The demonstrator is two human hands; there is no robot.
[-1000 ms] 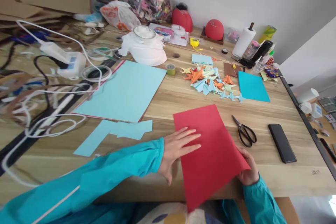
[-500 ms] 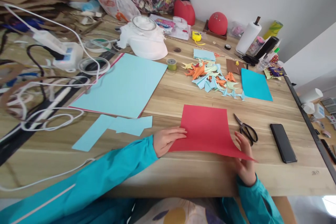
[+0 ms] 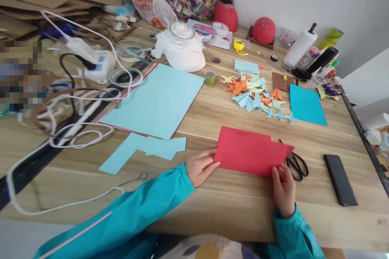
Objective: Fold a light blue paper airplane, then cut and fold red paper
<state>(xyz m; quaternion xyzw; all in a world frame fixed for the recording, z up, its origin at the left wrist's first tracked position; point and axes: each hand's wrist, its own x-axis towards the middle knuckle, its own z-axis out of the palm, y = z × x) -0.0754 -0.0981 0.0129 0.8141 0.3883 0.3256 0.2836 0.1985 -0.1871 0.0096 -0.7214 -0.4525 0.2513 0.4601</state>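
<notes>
A red sheet of paper [image 3: 249,154] lies folded over on itself on the wooden table [image 3: 231,206], its top flap slightly askew. My left hand [image 3: 199,166] pinches the sheet's near left corner. My right hand [image 3: 284,184] grips the near right corner, fingers curled on the fold. Black scissors [image 3: 296,164] lie just right of the paper, partly under its right tip. Both arms wear teal sleeves.
A black phone [image 3: 340,179] lies right of the scissors. A large light blue sheet [image 3: 158,103] and light blue offcuts [image 3: 146,149] sit to the left. Several folded paper cranes [image 3: 255,97], a turquoise sheet [image 3: 306,105], cables [image 3: 75,129] and clutter fill the back.
The red sheet went from lying flat to being folded in half away from me. Both hands moved to its near corners. The view shifted slightly left.
</notes>
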